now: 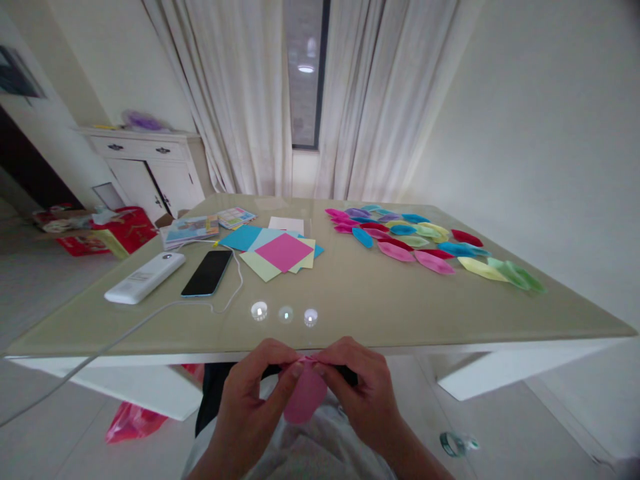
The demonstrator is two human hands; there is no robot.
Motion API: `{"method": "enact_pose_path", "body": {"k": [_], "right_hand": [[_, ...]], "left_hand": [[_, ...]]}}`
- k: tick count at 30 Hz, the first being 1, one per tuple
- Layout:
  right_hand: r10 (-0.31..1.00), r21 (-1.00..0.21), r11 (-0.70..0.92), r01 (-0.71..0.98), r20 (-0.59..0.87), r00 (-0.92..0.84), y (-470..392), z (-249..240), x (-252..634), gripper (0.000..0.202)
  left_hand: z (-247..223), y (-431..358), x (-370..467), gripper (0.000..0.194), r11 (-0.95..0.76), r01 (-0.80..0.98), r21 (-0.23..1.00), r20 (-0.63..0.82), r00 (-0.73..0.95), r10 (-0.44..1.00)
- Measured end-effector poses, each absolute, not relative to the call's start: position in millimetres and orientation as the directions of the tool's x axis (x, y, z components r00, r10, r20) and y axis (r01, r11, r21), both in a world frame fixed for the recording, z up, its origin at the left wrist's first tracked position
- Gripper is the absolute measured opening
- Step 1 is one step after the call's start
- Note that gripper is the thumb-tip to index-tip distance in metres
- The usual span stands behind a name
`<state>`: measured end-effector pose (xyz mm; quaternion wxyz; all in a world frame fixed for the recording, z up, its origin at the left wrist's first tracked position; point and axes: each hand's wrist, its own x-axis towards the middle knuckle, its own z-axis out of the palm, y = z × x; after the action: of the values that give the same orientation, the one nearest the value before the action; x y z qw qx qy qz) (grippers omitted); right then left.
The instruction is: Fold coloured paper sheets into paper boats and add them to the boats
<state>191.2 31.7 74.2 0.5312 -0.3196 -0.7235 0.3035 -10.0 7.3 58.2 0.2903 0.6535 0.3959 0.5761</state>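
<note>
Between my two hands, just in front of the table's near edge, hangs a piece of pink paper (305, 399) with a rounded lower end. My left hand (255, 393) pinches its upper edge between thumb and forefinger. From the other side my right hand (357, 383) pinches the same edge, close to the left fingertips. The paper looks gathered or folded along the top; the exact fold is hidden by my fingers. Many folded paper petals (395, 251) in pink, blue, red, yellow and green lie spread over the table's right half.
On the table (380, 313) lie coloured paper squares (283, 252), a phone (207, 273), a white power bank (145, 278) with a cable (170, 305), and booklets (193, 230). A tape roll (453, 443) and a red plastic bag (133, 421) rest on the floor.
</note>
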Motion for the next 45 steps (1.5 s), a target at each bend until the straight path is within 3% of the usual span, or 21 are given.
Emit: {"method": "enact_pose_path", "body": {"k": [4, 8, 10, 15, 19, 23, 27, 30, 36, 41, 45], "right_hand": [[0.765, -0.758, 0.632, 0.163, 0.577, -0.285, 32, 74, 191, 0.013], [0.815, -0.816, 0.540, 0.207, 0.445, -0.371, 35, 74, 189, 0.006], [0.826, -0.829, 0.509, 0.230, 0.395, -0.402, 38, 72, 191, 0.015], [0.909, -0.908, 0.380, 0.179, 0.331, -0.253, 46, 68, 201, 0.013], [0.952, -0.951, 0.305, 0.047, 0.304, -0.024, 47, 68, 203, 0.012], [0.956, -0.955, 0.290, -0.061, 0.286, 0.063, 46, 68, 200, 0.019], [0.942, -0.940, 0.335, -0.066, 0.332, 0.055, 45, 68, 199, 0.003], [0.939, -0.939, 0.343, 0.000, 0.343, -0.008, 42, 69, 198, 0.004], [0.898, -0.886, 0.439, -0.148, 0.439, 0.029, 39, 64, 192, 0.046], [0.834, -0.834, 0.549, -0.047, 0.544, 0.090, 38, 59, 193, 0.010], [0.774, -0.778, 0.627, 0.044, 0.628, 0.082, 38, 58, 193, 0.015]], "left_hand": [[59, 9, -10, 0.015, -0.557, 0.187, 0.809, 0.558, 0.048, 0.828], [62, 12, -10, 0.009, -0.558, 0.115, 0.822, 0.567, -0.088, 0.819], [63, 13, -12, 0.003, -0.529, 0.042, 0.848, 0.528, -0.174, 0.832], [63, 15, -24, 0.011, -0.410, -0.007, 0.912, 0.390, -0.300, 0.871], [60, 17, -32, 0.016, -0.307, 0.200, 0.930, 0.326, -0.070, 0.943], [48, 20, -31, 0.029, -0.225, 0.306, 0.925, 0.197, 0.121, 0.973], [45, 20, -27, 0.029, -0.174, 0.321, 0.931, 0.114, 0.197, 0.974], [51, 17, -24, 0.023, -0.170, 0.349, 0.922, 0.092, 0.228, 0.969], [51, 16, -15, 0.036, -0.104, 0.142, 0.984, 0.097, 0.059, 0.994], [48, 14, -12, 0.035, -0.128, 0.068, 0.989, 0.129, -0.007, 0.992], [46, 12, -13, 0.033, -0.159, 0.144, 0.977, 0.157, 0.030, 0.987]]}}
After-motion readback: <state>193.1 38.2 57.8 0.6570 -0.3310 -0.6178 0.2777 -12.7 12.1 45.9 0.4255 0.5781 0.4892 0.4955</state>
